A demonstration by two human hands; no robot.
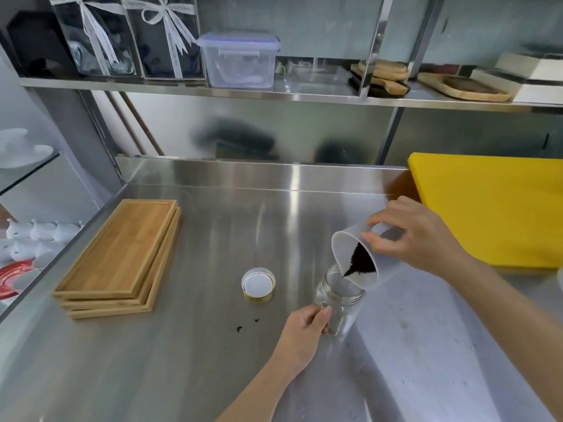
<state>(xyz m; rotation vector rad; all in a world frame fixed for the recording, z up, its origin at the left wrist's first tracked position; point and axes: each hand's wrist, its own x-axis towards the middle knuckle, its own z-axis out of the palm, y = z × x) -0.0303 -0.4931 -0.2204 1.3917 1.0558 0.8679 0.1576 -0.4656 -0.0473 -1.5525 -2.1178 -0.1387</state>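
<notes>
Right hand (423, 236) grips a translucent plastic cup (384, 271) near its base, thumb and fingers curled round the wall. The cup is tilted steeply, mouth down and to the left, its lip over the mouth of the glass jar (341, 303). Dark loose granules (361, 260), tea or coffee (can't tell which), are heaped inside the cup and run to a point at the lower lip, right at the jar opening. The jar stands upright on the steel tabletop (213, 233), right of centre and toward the near edge; it looks clear, and any contents are too hard to make out. Left hand (304, 333) holds the jar low on its left side, fingers wrapped round the glass with the thumb on the near face. The jar lid (258, 284), white inside with a gold rim, lies upside down just left of the jar, apart from it. A few dark specks (239, 329) lie on the steel near the left hand. A stack of bamboo trays (122, 254) sits along the left edge. A yellow cutting board (493, 208) lies at the far right corner, behind the right hand. The shelf (182, 86) above carries a clear lidded plastic box (240, 60), ribboned gift boxes (128, 41) and wooden boards (463, 88).
</notes>
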